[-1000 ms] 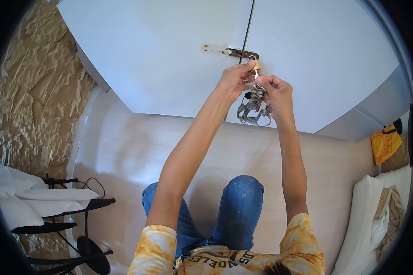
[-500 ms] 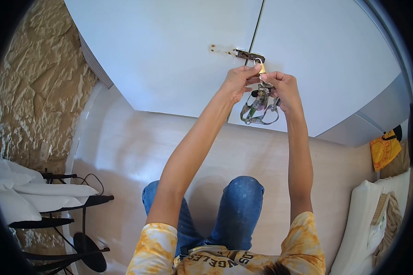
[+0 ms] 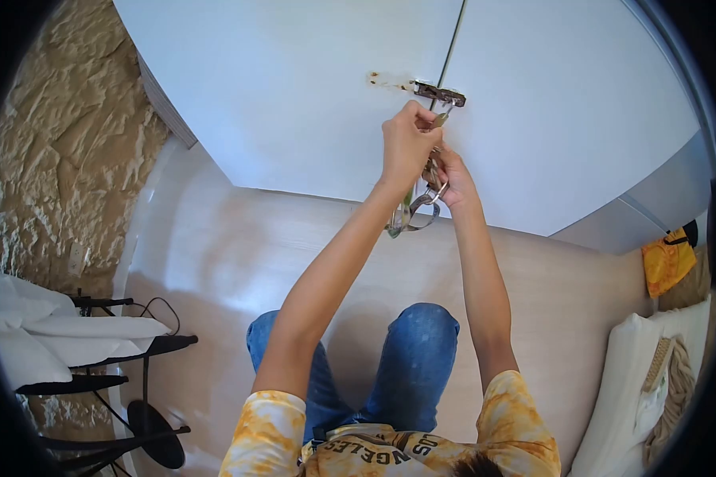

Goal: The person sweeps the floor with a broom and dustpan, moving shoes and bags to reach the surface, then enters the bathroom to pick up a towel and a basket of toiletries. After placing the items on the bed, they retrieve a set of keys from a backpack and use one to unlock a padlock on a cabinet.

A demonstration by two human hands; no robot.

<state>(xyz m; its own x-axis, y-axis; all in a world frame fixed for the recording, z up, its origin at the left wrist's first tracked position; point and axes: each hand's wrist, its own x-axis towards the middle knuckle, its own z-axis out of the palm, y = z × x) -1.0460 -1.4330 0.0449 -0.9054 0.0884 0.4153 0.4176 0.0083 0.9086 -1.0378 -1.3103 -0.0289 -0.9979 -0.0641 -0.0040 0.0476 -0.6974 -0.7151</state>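
Observation:
A rusty latch point(image 3: 440, 94) spans the gap between two white cabinet doors, and a small padlock point(image 3: 441, 119) hangs tilted from its right end. My left hand point(image 3: 406, 143) is closed at the padlock, its fingers hiding part of the body. Just below and to the right, my right hand point(image 3: 456, 181) is closed around a bunch of keys point(image 3: 433, 171), which is partly covered by the fingers. From the bunch dangles a patterned lanyard strap point(image 3: 410, 222), looped under both hands. Whether a key sits in the padlock is hidden.
White cabinet doors point(image 3: 294, 103) fill the front, with rust marks point(image 3: 386, 81) left of the latch. A black rack with white cloth point(image 3: 95, 338) stands at the left by a rough stone wall point(image 3: 64, 143). On the right are a yellow bag point(image 3: 667, 262) and a white cushion point(image 3: 624, 374).
My right hand has moved left and down with the keys and lanyard. My left hand has turned over the padlock, which now shows a different, greenish side. The view shifted slightly.

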